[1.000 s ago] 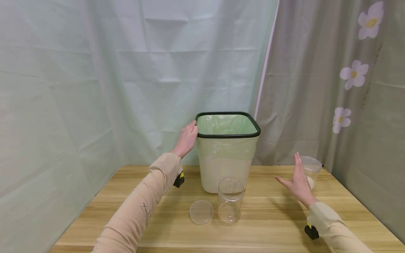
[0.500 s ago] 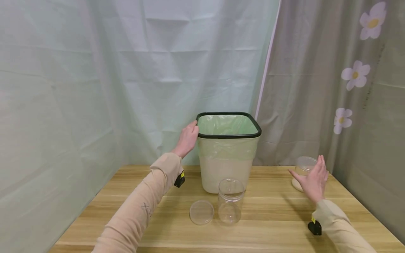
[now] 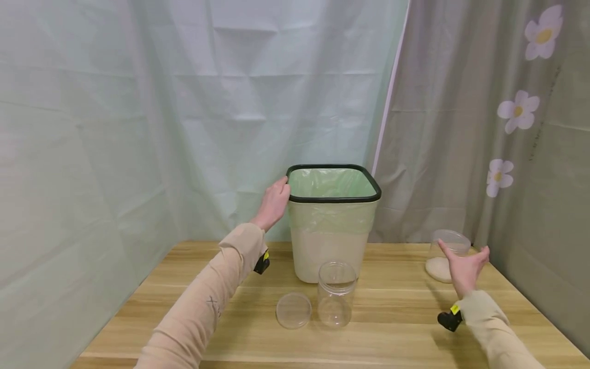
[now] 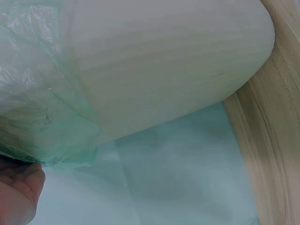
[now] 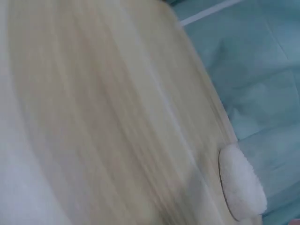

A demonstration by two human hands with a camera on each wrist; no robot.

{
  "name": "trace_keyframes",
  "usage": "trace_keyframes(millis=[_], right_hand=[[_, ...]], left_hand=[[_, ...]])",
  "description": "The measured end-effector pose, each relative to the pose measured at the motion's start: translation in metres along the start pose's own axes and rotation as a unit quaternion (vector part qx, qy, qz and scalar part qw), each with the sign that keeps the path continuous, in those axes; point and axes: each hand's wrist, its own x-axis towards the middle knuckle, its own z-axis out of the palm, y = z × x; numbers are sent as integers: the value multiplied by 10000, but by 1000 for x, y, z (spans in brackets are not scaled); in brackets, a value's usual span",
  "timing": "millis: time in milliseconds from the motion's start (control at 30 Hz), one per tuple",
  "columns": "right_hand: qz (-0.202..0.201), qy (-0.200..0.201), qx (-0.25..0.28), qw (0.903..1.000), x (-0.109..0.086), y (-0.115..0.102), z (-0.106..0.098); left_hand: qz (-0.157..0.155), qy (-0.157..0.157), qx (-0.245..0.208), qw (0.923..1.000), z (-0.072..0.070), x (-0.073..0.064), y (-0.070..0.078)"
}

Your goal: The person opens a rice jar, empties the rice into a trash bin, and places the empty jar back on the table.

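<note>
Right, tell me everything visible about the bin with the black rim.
The bin stands upright on the wooden table. It is off-white, looks plastic, has rounded corners and narrows toward its base. A black rim frames its open mouth. A thin, translucent green liner covers the inside and hangs over the upper outside. The left hand grips the rim's left side. A clear jar stands in front, overlapping the bin's lower part in the head view; whether they touch is unclear.

Bare left hand (image 4: 21, 199): cropped, left wrist view's lower left.
Clear cylindrical plastic jar (image 3: 454, 242): partly hidden by bare right hand (image 3: 464, 269), frame right.
</note>
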Motion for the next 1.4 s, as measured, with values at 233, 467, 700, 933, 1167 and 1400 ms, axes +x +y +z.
trace_keyframes(millis=[233,467,700,933,1167,1400], right_hand=[[544,4,681,9962,7,10,1],[845,-197,983,9914,9,16,1],[974,-598,1035,9880,8,18,4],[767,-635,858,9913,11,17,11],[417,-558,313,9971,9,26,14],[381,-449,-22,9983,7,32,16]], left_hand=[[7,4,-99,10000,1,0,-2],[25,27,-59,10000,3,1,-3],[24,22,-52,10000,4,2,-3],[78,80,-91,9999,3,3,-2],[-11,33,-98,9999,3,3,-3],[-25,28,-87,10000,3,3,-1]])
